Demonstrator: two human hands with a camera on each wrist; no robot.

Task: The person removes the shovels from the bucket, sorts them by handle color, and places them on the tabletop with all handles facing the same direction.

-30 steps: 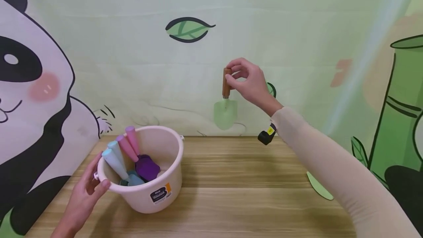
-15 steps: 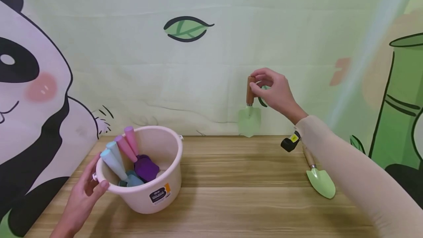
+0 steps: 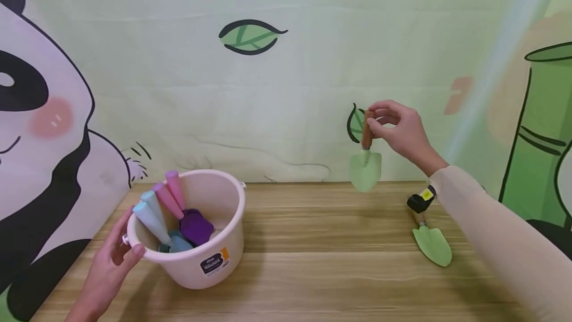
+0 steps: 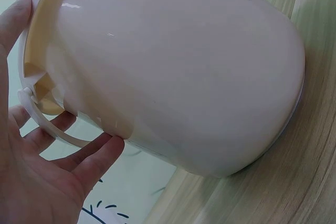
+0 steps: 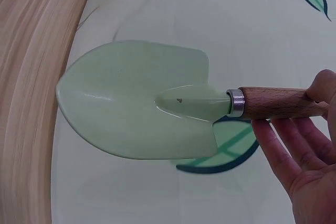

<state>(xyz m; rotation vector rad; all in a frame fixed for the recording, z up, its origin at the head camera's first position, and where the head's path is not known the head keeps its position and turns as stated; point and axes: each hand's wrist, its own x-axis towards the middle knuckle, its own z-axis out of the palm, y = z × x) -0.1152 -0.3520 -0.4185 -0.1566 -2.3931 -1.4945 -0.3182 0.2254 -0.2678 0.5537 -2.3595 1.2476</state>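
Our raised right hand (image 3: 399,130) pinches the trowel (image 3: 365,171), hanging below the grip. Our left hand (image 3: 107,262) clasps the bucket (image 3: 178,267); right of it, the label (image 3: 214,262) is unreadable.

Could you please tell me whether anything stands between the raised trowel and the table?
Nothing visible does; the right hand holds the raised trowel by its handle, and the other trowel lies on the table, farther right.

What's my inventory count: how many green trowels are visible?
2: one trowel in the right hand; another trowel on the table at right. The bucket may hide others.
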